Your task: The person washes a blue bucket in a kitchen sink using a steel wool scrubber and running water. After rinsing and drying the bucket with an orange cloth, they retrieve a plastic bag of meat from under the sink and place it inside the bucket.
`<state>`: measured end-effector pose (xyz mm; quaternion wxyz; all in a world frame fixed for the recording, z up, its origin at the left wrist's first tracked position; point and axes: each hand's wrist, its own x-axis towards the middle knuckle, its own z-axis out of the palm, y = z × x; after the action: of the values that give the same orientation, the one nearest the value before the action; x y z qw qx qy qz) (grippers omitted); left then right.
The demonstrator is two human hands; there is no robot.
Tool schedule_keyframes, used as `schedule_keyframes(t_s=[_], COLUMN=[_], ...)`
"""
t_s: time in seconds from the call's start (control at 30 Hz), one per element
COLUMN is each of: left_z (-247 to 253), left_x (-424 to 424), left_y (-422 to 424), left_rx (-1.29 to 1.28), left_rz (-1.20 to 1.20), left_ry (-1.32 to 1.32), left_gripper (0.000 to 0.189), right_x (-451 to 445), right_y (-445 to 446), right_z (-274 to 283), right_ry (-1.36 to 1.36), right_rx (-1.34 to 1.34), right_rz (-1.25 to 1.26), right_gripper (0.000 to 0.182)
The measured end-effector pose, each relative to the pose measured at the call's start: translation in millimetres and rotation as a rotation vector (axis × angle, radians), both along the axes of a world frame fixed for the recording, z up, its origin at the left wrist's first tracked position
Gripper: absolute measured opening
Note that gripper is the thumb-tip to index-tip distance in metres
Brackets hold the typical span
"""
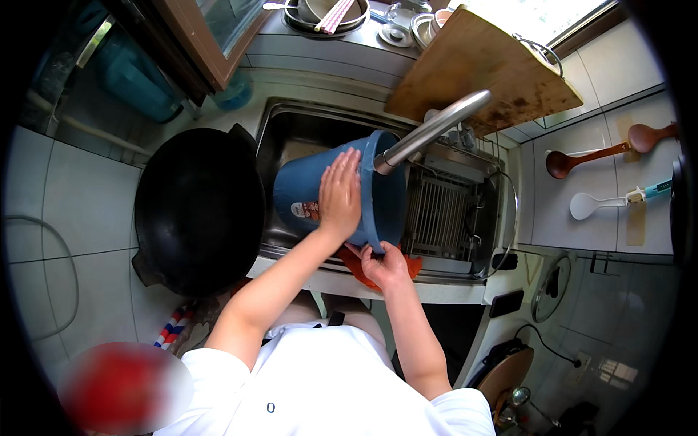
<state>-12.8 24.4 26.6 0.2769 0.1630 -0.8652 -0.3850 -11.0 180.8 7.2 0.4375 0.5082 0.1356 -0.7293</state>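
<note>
A blue plastic bucket (305, 180) lies tilted on its side in the metal sink (286, 117), its mouth turned to the right under the faucet (436, 128). My left hand (342, 193) rests flat on the bucket's outer wall near the mouth, wet and with the fingers extended. The fingers of my right hand (386, 265) are closed on the bucket's rim at the near side. An orange cloth (357, 267) hangs over the sink's front edge, partly behind my right hand. The bucket's wall carries a small sticker. Whether water runs from the faucet cannot be told.
A large black wok (199, 212) stands left of the sink. A metal dish rack (439, 218) fills the sink's right side. Behind it leans a wooden cutting board (485, 71). Bowls and chopsticks (334, 16) sit on the back ledge; ladles (591, 159) hang on the right wall.
</note>
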Motion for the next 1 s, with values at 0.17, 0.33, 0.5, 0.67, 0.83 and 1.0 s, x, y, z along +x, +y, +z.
schedule_keyframes(t_s=[0.17, 0.33, 0.5, 0.67, 0.83, 1.0], left_z=[14, -5, -15, 7, 0, 13], left_x=[18, -25, -49, 1, 49, 51], left_y=[15, -13, -52, -45, -63, -67], left_rx=[-0.09, 0.072, 0.793, 1.022, 0.865, 0.764], left_rz=[-0.11, -0.122, -0.244, -0.193, -0.007, 0.113], left_ry=[0.028, -0.085, -0.267, -0.188, -0.169, -0.078], left_gripper=[0.046, 0.037, 0.041, 0.048, 0.058, 0.062], right_x=[8, 18, 17, 37, 20, -28], right_y=[14, 12, -3, 1, 10, -5], right_z=[9, 12, 15, -10, 28, 36], right_ry=[-0.124, -0.175, -0.173, 0.039, 0.491, 0.826], right_rx=[-0.151, -0.15, -0.122, 0.067, 0.322, 0.356], right_rz=[-0.084, -0.157, -0.146, -0.011, 0.504, 0.656], right_gripper=[0.038, 0.037, 0.03, 0.017, 0.032, 0.042])
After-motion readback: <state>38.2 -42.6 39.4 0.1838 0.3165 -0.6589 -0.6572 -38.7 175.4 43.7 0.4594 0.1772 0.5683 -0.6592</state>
